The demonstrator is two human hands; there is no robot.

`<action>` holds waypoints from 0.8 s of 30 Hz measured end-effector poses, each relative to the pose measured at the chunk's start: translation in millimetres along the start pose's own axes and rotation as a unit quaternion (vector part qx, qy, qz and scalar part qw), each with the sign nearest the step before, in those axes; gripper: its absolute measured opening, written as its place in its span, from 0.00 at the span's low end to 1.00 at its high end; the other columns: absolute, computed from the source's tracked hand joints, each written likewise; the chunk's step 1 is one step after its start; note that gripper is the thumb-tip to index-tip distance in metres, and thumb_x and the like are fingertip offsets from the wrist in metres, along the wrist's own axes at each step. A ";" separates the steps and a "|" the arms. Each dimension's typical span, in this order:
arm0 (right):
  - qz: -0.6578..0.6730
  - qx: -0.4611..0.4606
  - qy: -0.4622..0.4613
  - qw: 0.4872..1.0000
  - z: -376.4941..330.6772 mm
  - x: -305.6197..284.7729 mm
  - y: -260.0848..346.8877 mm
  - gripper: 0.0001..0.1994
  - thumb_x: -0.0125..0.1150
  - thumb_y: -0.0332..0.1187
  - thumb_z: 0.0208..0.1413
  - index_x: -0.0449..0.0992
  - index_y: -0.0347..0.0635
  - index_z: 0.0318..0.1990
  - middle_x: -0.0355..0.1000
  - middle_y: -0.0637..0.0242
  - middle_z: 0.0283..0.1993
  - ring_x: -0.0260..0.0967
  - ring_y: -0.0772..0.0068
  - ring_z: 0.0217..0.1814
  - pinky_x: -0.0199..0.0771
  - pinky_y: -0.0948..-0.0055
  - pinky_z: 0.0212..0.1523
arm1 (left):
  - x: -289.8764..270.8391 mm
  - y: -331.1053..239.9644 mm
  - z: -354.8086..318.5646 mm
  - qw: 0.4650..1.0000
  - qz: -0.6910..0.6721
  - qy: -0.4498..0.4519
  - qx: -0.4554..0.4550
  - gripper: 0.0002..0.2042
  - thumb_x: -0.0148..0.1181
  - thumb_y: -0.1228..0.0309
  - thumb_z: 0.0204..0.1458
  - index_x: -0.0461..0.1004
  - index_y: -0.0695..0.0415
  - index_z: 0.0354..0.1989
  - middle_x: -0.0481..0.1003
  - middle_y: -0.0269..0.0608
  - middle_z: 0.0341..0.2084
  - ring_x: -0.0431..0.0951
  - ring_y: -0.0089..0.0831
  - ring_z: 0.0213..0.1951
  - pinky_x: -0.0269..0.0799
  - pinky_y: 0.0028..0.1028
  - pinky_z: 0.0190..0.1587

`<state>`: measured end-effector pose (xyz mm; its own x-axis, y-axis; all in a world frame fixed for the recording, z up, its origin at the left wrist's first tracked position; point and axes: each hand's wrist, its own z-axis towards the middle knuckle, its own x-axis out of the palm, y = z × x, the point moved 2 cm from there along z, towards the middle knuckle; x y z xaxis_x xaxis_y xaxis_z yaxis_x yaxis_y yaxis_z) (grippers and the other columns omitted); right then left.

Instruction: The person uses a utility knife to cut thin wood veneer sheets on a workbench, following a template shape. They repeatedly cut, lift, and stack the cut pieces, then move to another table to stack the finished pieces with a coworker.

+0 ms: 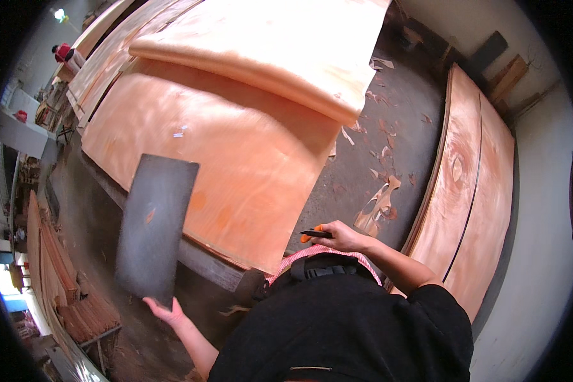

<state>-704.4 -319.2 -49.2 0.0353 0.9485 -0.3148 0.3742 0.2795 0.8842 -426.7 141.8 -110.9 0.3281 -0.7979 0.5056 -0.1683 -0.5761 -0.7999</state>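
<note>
My left hand (pixel 164 311) is at the near edge of a dark grey rectangular board (pixel 153 242), gripping it there with some fingers hidden. The board overlaps the left edge of a stack of wood veneer sheets (pixel 248 172), and a small orange-brown chip (pixel 150 216) shows on its face. Close to my waist, by the stack's near right corner, my right hand (pixel 344 237) is closed on a slim black pointed tool (pixel 315 233). Orange coverings or parts show at its fingertips. Farther off, a top veneer sheet (pixel 261 44) is folded back over the stack.
Another veneer stack (pixel 468 172) with a dark lengthwise gap lies along the right wall. Veneer scraps (pixel 379 204) litter the grey floor (pixel 337 197). Stacked boards (pixel 86 312) stand at the lower left. A person in red (pixel 63 54) is at the far left.
</note>
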 end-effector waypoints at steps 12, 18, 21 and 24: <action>0.080 0.013 -0.116 0.990 -41.5 2.4 -65.6 0.11 0.53 0.37 0.52 0.74 0.46 0.41 0.63 0.64 0.19 0.57 0.77 0.21 0.60 0.75 0.25 | 81.8 81.0 -17.1 0.986 0.073 0.107 -0.103 0.33 0.49 0.46 0.47 0.54 0.51 0.58 0.53 0.33 0.58 0.53 0.34 0.57 0.48 0.36 0.53; 0.078 0.075 -0.137 0.985 -47.7 -4.4 -68.8 0.11 0.54 0.37 0.52 0.73 0.43 0.41 0.63 0.68 0.19 0.60 0.81 0.23 0.62 0.77 0.26 | 100.6 67.2 -18.0 0.994 0.089 -0.019 -0.068 0.35 0.49 0.46 0.47 0.50 0.53 0.60 0.50 0.34 0.60 0.52 0.35 0.58 0.43 0.39 0.57; 0.137 0.109 -0.128 0.976 -45.2 -9.1 -46.2 0.11 0.53 0.34 0.52 0.73 0.40 0.40 0.64 0.72 0.20 0.61 0.82 0.23 0.63 0.78 0.26 | 102.9 62.2 -2.8 0.997 0.050 -0.007 -0.057 0.34 0.50 0.47 0.47 0.51 0.54 0.59 0.51 0.35 0.59 0.52 0.35 0.58 0.44 0.37 0.57; 0.100 0.111 -0.139 0.979 -34.5 -4.7 -53.4 0.11 0.54 0.35 0.52 0.73 0.39 0.39 0.63 0.74 0.21 0.57 0.84 0.24 0.59 0.79 0.25 | 79.4 63.2 30.6 0.998 0.009 0.017 -0.059 0.32 0.49 0.49 0.48 0.53 0.56 0.58 0.53 0.37 0.58 0.53 0.34 0.58 0.47 0.35 0.56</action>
<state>-756.5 -333.4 -83.1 0.3687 0.8949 -0.2515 0.5254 0.0225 0.8505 -382.8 47.5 -131.2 0.2917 -0.8131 0.5038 -0.2822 -0.5765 -0.7669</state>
